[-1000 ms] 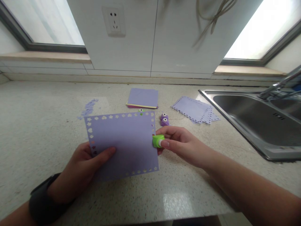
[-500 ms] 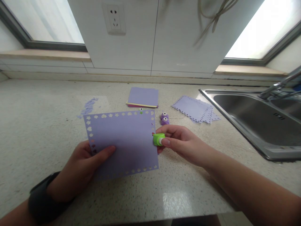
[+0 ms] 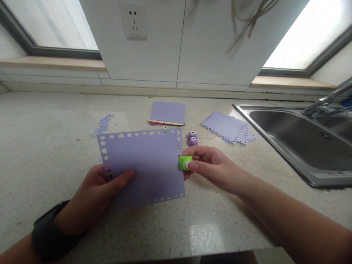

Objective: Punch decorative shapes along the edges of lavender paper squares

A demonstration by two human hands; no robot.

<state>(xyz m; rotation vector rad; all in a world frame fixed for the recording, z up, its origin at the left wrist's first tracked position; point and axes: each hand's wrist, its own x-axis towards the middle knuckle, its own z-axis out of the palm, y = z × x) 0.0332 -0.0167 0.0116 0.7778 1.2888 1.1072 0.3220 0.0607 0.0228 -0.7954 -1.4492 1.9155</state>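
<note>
My left hand [image 3: 101, 190] grips the left edge of a purple sheet of paper [image 3: 145, 161], thumb on top and fingers underneath. Small shapes such as hearts, stars and flowers are cut along the sheet's borders. In my right hand [image 3: 209, 163] is a green craft punch [image 3: 185, 163], pinched with the thumb on its white button and set over the sheet's right edge. Two purple craft punches [image 3: 193, 138] stand on the counter just beyond that hand. Behind the sheet's top edge, another green punch [image 3: 165, 128] partly shows.
A stack of coloured paper [image 3: 167, 113] lies at the back middle. Several purple sheets with punched edges [image 3: 225, 126] fan out near the steel sink [image 3: 275, 135]. Purple paper scraps [image 3: 103, 124] form a pile at the left on the speckled counter [image 3: 49, 146].
The sheet and the green punch have shifted very slightly to the left. Both hands keep their hold, and the other things stay where they were.
</note>
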